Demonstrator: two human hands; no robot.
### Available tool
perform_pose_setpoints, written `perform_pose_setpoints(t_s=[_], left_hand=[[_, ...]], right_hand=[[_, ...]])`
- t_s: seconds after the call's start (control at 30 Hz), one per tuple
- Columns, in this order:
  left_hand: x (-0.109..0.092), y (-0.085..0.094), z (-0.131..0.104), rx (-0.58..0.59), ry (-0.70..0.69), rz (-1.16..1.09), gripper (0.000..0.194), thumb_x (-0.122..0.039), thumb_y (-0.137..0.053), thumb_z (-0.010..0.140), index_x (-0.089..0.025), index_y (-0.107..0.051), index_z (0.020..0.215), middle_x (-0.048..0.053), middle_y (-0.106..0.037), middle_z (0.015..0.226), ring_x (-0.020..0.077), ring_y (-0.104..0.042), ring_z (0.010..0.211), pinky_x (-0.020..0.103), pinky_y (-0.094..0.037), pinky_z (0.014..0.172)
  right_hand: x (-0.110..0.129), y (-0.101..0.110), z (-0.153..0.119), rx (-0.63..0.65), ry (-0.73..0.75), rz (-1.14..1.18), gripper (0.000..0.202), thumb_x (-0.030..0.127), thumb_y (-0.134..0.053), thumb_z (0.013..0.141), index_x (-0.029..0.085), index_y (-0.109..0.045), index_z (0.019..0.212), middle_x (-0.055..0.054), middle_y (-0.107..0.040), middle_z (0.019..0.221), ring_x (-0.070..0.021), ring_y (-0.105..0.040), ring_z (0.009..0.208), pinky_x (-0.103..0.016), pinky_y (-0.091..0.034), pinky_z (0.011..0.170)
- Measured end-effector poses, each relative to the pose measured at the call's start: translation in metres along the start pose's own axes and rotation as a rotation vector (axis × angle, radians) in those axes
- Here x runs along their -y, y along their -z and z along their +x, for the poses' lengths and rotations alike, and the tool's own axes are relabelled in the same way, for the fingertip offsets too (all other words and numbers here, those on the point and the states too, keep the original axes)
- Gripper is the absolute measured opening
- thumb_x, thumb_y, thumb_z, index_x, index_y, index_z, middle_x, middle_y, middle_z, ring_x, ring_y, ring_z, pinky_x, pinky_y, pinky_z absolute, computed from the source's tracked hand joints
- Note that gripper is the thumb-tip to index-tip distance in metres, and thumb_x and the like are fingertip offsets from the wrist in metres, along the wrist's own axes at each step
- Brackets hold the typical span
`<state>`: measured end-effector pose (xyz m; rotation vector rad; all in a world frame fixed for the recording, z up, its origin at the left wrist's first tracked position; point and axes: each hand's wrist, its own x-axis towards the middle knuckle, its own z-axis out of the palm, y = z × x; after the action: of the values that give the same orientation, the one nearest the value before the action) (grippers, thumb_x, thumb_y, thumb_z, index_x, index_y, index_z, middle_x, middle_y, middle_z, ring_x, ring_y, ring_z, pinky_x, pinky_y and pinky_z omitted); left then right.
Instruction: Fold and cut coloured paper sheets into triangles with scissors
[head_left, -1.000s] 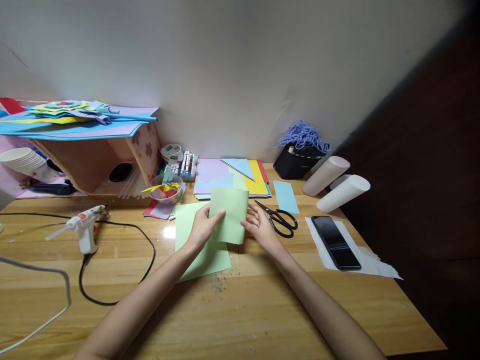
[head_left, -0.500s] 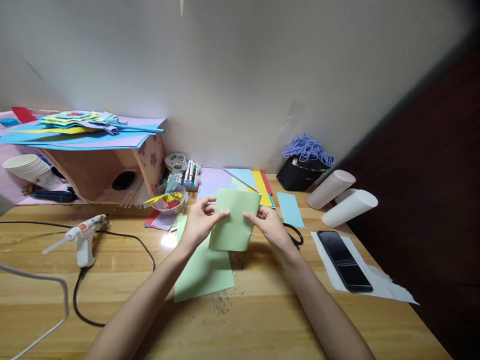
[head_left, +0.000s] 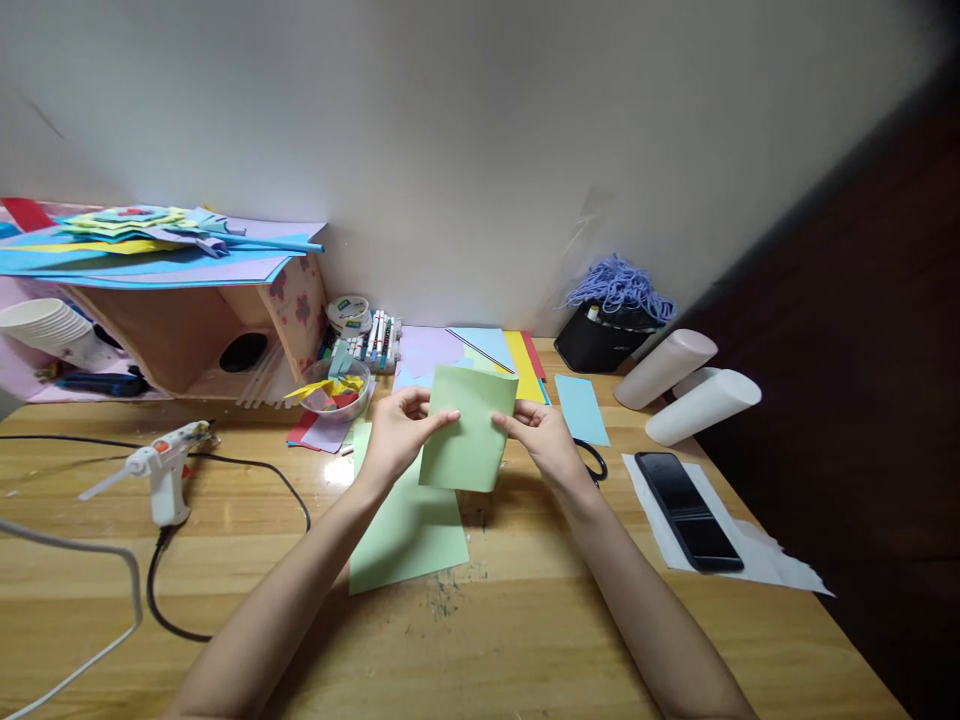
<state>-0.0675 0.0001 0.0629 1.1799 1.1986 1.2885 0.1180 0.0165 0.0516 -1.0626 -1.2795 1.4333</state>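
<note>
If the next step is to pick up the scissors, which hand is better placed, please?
The right hand, I think. The scissors lie partly hidden beside it, while the left hand is farther, across the green paper. Both hands grip this paper, so the right must first release it.

Both forearms angled inward, left hand (head_left: 405, 430) and right hand (head_left: 541, 437) pinching, thumbs toward each other.

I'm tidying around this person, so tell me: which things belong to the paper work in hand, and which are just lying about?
Likely in the job:
- green paper, in left hand and right hand
- green sheet below
- black handle, mostly hidden, perhaps

Seemingly just lying about:
- phone
- glue gun
- yarn
- cups
</note>
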Motion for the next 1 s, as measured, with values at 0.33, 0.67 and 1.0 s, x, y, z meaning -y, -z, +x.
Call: perform_pose_setpoints(t_s=[0.33,0.67,1.0], left_hand=[[0.002,-0.001,0.0,0.022,0.0,-0.032,0.033,-0.033,-0.073,0.055,-0.012,-0.063,0.079,0.005,-0.067,0.076,0.0166,-0.061,0.068,0.028,-0.049,0.064],[0.0,-0.008,-0.005,0.032,0.014,0.035,0.029,-0.041,-0.063,0.066,-0.013,-0.062,0.073,0.002,-0.064,0.073,0.0146,-0.057,0.068,0.022,-0.043,0.06],[0.006,-0.014,-0.01,-0.142,-0.098,0.257,0.039,-0.042,-0.052,0.075,-0.017,-0.03,0.054,-0.006,-0.027,0.053,0.0065,-0.027,0.049,0.019,-0.022,0.045]], right_hand=[[0.005,0.002,-0.002,0.032,0.033,-0.026,0.032,0.04,-0.065,0.066,0.016,-0.063,0.087,-0.005,-0.067,0.088,-0.0204,-0.062,0.085,-0.033,-0.048,0.079],[0.008,-0.001,-0.006,-0.1,0.128,-0.13,0.024,0.039,-0.064,0.068,0.016,-0.061,0.074,-0.002,-0.065,0.073,-0.0192,-0.061,0.076,-0.029,-0.05,0.069],[0.007,-0.002,-0.007,-0.099,0.155,-0.098,0.023,0.034,-0.066,0.068,0.015,-0.061,0.08,-0.004,-0.067,0.082,-0.0175,-0.062,0.076,-0.028,-0.05,0.071]])
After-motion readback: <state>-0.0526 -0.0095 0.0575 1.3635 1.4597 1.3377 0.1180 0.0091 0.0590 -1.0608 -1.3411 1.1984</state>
